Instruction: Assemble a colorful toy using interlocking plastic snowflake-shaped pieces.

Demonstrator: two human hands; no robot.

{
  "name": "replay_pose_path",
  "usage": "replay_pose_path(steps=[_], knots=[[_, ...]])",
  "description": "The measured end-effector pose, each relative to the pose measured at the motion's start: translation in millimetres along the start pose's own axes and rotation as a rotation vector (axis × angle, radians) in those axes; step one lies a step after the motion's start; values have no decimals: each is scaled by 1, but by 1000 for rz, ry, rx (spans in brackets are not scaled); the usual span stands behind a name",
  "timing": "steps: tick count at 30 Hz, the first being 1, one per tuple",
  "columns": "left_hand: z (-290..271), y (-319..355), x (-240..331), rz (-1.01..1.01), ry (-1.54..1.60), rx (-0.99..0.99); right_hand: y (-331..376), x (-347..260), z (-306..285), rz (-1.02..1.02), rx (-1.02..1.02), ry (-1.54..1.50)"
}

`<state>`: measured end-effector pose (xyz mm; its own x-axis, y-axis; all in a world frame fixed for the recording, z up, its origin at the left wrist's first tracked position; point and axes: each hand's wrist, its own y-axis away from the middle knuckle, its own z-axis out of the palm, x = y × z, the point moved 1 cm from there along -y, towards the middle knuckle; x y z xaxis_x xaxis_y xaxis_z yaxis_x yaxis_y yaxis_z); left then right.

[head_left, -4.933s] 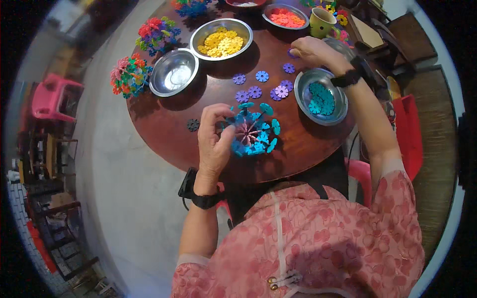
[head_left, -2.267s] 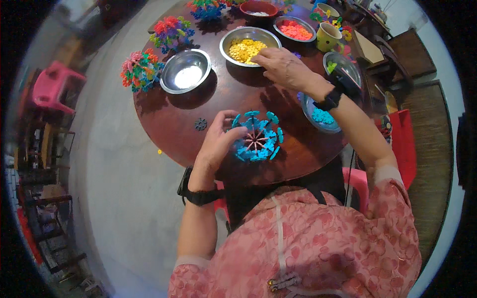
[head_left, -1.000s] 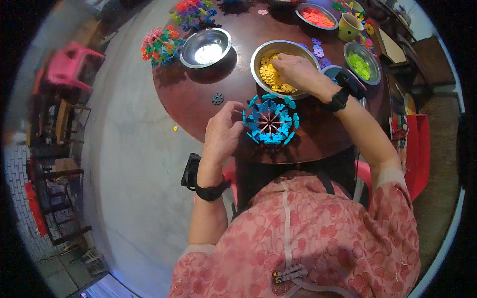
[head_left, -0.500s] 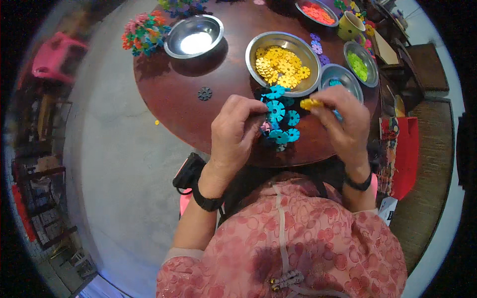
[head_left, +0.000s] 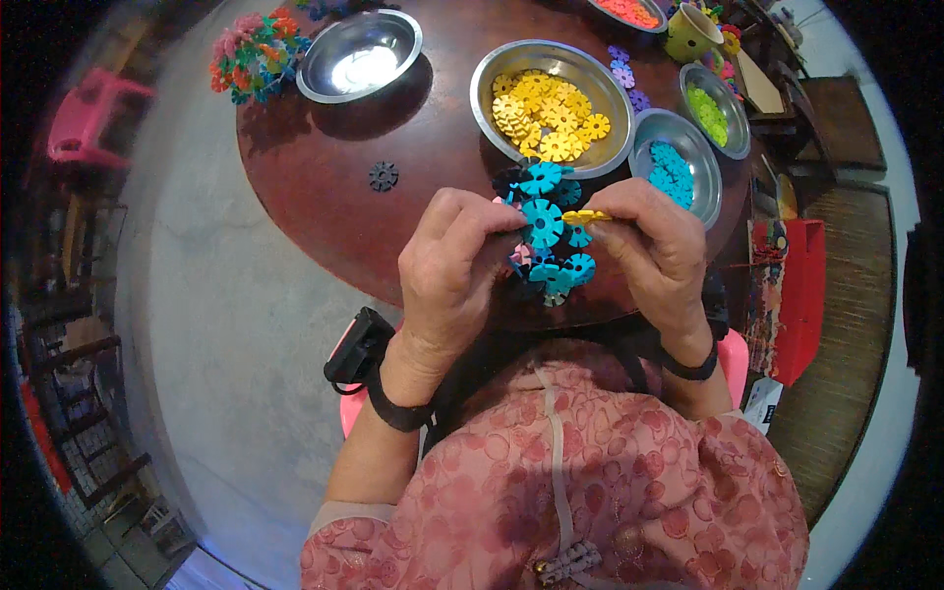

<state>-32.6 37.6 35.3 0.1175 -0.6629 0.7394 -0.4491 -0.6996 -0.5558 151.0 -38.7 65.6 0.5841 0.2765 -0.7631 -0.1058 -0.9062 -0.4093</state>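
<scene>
On the desk [head_left: 305,187], far left, multicoloured cluster [head_left: 254,59], then shiny metal bowl [head_left: 359,61] just beside it. Dark notched disc [head_left: 383,177] lies nearer the person. Left hand [head_left: 447,256] pinches blue disc assembly [head_left: 544,224], pink parts showing, at the near side. Steel bowl [head_left: 604,93] of yellow discs just beyond. Yellow disc [head_left: 584,217], edge-on against the assembly, pinched in right hand [head_left: 657,246]; whether slotted, cannot tell. Rightward: blue-disc bowl [head_left: 669,127], green-disc bowl [head_left: 700,79].

My left hand [head_left: 447,265] hides part of the turquoise cluster [head_left: 543,224], my right hand [head_left: 654,251] one end of the yellow disc [head_left: 582,217]; whether they touch, I can't tell. The top edge cuts off the orange-filled bowl [head_left: 657,28]; the pink stool [head_left: 90,113] is blurred.
</scene>
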Motion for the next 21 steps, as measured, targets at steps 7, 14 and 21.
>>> replay_pose_path(steps=[7,14,21], knots=[[0,0,-5,-15,40,-45,-12,-8,-6,-78,-147,162],[-2,0,-9,-85,-54,-32,-18,-12,1,-143,-177,234],[-2,6,-18,-185,55,-137,-14,-9,3,-166,-94,205]])
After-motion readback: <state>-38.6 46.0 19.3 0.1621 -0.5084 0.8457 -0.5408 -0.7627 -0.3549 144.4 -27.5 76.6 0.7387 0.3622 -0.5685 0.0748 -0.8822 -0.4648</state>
